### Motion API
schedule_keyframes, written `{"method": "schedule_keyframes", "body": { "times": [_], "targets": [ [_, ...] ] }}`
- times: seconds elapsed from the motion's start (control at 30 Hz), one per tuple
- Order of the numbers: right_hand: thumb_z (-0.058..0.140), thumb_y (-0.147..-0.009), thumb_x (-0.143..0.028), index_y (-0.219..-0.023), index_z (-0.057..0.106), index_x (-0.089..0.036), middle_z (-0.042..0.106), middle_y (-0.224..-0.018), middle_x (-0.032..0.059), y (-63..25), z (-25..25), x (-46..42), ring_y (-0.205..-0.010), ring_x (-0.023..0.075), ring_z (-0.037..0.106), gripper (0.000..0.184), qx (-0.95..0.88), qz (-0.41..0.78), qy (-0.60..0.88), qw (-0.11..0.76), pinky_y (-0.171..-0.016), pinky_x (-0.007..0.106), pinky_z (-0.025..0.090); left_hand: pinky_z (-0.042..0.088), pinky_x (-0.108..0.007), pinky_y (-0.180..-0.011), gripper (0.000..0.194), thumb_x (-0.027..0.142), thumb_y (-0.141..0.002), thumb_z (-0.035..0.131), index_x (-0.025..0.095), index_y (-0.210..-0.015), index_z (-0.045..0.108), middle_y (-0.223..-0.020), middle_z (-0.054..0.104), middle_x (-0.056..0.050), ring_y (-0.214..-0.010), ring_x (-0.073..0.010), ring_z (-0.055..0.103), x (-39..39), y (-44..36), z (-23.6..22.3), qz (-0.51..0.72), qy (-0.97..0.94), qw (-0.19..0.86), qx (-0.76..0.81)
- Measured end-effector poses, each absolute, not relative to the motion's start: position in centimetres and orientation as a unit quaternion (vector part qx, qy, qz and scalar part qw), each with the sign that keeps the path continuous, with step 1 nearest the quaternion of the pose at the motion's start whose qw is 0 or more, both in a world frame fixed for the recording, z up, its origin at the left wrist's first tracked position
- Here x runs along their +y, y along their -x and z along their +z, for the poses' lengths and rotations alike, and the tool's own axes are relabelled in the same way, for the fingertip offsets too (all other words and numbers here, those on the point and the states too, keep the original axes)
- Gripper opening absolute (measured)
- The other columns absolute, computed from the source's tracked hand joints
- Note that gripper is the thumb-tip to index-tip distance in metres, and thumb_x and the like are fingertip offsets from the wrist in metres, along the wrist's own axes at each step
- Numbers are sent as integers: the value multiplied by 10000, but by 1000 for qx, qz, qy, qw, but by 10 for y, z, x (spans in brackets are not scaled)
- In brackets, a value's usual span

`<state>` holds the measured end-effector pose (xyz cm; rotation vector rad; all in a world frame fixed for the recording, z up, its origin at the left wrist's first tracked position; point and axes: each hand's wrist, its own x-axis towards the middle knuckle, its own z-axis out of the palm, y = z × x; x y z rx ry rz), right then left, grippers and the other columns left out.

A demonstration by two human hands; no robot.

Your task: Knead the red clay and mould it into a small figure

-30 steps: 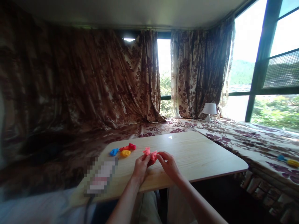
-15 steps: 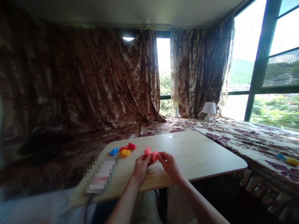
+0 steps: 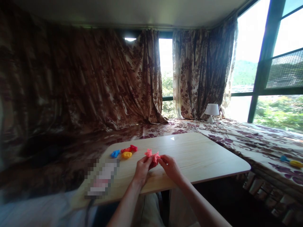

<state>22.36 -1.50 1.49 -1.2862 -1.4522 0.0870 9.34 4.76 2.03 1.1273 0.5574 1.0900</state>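
Between my two hands, above the near part of the pale wooden table (image 3: 201, 157), is a crumpled piece of thin pinkish-red material (image 3: 155, 157), perhaps paper or plastic; I cannot tell which. My left hand (image 3: 142, 168) pinches its left side, and one ruffled tuft sticks up above the thumb. With thumb and fingers closed, my right hand (image 3: 170, 165) grips its right edge. Further left on the table lie a blue crumpled bundle (image 3: 115, 154), a yellow one (image 3: 127, 155) and a red one (image 3: 132, 148), close together.
A blurred-out flat object (image 3: 103, 179) lies at the table's left edge, with a dark cable or strap below it. Flower-patterned cloth surrounds the table. A white lamp (image 3: 211, 110) stands at the back right. Another yellow bundle (image 3: 295, 164) and a blue one (image 3: 284, 158) rest on the right-hand cloth.
My right hand has shifted slightly left, closer to my left hand. The pinkish-red piece looks a little more bunched together. The bundles on the table have not moved.
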Motion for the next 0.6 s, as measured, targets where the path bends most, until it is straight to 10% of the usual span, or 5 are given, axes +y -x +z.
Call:
{"method": "schedule_keyframes", "body": {
  "times": [0.6],
  "targets": [
    [586, -789, -364, -801, 678, -139, 693, -719, 56, -230, 5, -3, -662, 168, 618, 243, -566, 171, 492, 639, -614, 270, 493, 453, -348, -873, 356, 317, -575, 785, 121, -865, 723, -885, 712, -91, -857, -195, 630, 44, -95, 21, 487, -530, 657, 222]
  ]
}}
